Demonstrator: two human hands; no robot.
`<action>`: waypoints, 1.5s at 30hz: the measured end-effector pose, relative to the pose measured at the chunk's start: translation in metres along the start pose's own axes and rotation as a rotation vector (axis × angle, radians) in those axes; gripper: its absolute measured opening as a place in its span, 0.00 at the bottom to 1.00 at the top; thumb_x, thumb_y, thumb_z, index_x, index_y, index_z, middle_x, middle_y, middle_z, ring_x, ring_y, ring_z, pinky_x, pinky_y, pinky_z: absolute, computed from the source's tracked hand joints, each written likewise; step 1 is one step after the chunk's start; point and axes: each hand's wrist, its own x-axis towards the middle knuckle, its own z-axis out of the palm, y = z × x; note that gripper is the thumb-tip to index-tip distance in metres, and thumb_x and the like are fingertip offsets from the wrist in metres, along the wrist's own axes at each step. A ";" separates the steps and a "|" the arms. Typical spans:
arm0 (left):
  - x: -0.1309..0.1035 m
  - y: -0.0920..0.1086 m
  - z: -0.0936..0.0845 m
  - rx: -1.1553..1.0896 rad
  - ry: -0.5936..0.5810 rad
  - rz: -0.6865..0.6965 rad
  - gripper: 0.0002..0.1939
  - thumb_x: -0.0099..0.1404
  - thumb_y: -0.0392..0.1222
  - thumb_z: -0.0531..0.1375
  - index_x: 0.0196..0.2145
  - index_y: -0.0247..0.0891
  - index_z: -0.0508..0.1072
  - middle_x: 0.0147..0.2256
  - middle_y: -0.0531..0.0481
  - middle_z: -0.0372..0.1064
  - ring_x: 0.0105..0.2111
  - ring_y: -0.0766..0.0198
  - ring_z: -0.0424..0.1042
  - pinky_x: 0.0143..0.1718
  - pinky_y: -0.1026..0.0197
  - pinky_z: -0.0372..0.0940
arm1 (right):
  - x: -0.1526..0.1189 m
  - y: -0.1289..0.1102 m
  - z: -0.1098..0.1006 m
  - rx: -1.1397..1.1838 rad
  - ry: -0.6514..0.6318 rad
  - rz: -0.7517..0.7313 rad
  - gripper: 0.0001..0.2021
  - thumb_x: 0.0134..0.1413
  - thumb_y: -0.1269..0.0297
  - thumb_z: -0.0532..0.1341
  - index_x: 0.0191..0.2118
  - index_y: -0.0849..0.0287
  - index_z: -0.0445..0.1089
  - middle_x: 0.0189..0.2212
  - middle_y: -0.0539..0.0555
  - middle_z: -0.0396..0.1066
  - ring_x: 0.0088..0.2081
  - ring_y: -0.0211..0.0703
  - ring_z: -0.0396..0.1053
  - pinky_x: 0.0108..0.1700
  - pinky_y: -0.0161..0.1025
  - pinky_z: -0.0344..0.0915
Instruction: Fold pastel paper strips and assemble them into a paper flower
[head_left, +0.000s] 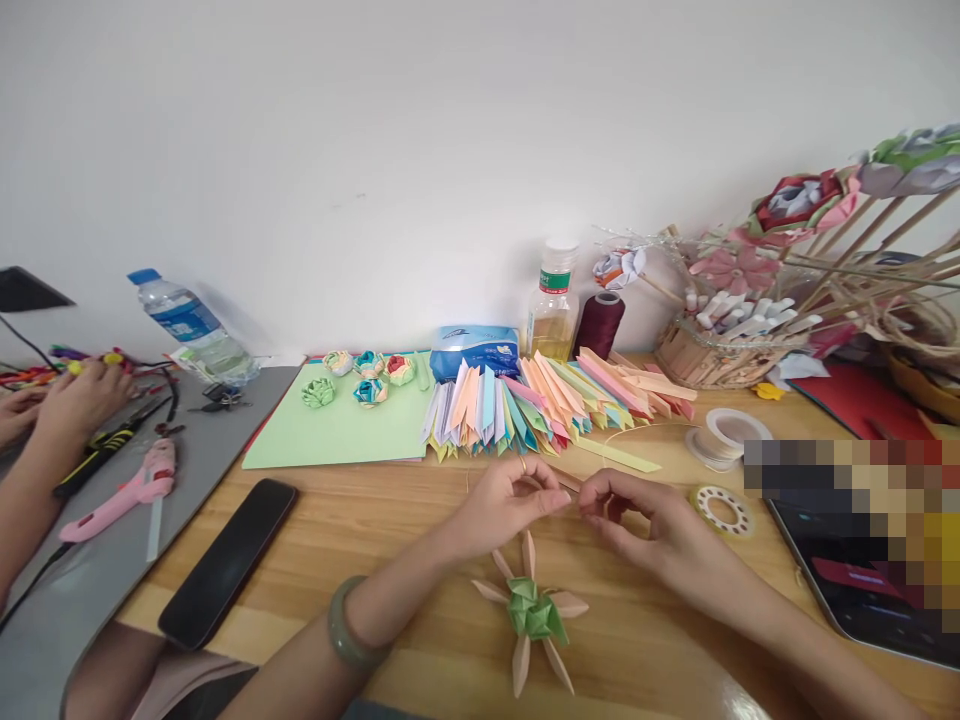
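My left hand (525,495) has thumb and forefinger pinched together; what they hold is too small to make out. Close to it on the right, my right hand (630,512) is also closed at the fingertips, around something too fine to see. A small gap parts the two hands. Just below them on the wooden table (360,560) lies a folded paper flower with a green centre (534,610) and long peach petals; neither hand touches it. Behind the hands, a row of folded paper pieces (487,405) in many colours stands packed together, with thin thread near it.
Small paper flowers (369,391) lie on green sheets (337,440). A black case (229,565) is at the left, tape rolls (726,437) and a tablet (847,590) at the right. Behind stand a bottle (553,305) and maroon thread (600,322). Another person's hand (86,400) is far left.
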 end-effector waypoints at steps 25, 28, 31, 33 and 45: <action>-0.003 0.007 0.000 0.217 -0.115 -0.025 0.15 0.55 0.43 0.59 0.40 0.33 0.72 0.39 0.45 0.71 0.36 0.63 0.68 0.37 0.65 0.61 | -0.009 0.012 -0.010 -0.479 0.156 -0.441 0.09 0.57 0.73 0.51 0.40 0.56 0.65 0.33 0.54 0.70 0.34 0.40 0.67 0.32 0.36 0.61; -0.004 0.005 0.001 0.125 -0.105 -0.099 0.16 0.53 0.43 0.61 0.38 0.32 0.72 0.35 0.45 0.71 0.31 0.65 0.67 0.31 0.66 0.61 | -0.008 0.012 -0.008 -0.473 0.194 -0.460 0.09 0.57 0.73 0.53 0.40 0.56 0.65 0.33 0.53 0.70 0.34 0.40 0.67 0.32 0.36 0.62; -0.005 0.003 0.003 0.040 -0.095 -0.136 0.15 0.51 0.43 0.62 0.35 0.32 0.72 0.31 0.48 0.69 0.27 0.68 0.65 0.28 0.68 0.59 | -0.006 0.009 -0.005 -0.451 0.232 -0.485 0.08 0.56 0.73 0.54 0.40 0.56 0.65 0.31 0.53 0.71 0.32 0.39 0.68 0.30 0.35 0.62; -0.005 0.001 0.004 -0.015 -0.103 -0.140 0.14 0.49 0.43 0.63 0.34 0.32 0.72 0.28 0.50 0.68 0.25 0.70 0.64 0.27 0.69 0.58 | -0.006 0.006 -0.003 -0.418 0.243 -0.500 0.09 0.56 0.73 0.54 0.40 0.56 0.65 0.30 0.52 0.71 0.31 0.39 0.68 0.29 0.35 0.63; -0.004 -0.002 0.005 -0.320 -0.070 -0.026 0.13 0.46 0.45 0.66 0.27 0.34 0.72 0.30 0.48 0.67 0.31 0.65 0.65 0.33 0.64 0.59 | -0.015 -0.012 -0.004 -0.201 0.295 -0.513 0.09 0.51 0.73 0.55 0.40 0.57 0.65 0.30 0.52 0.66 0.32 0.39 0.65 0.31 0.36 0.64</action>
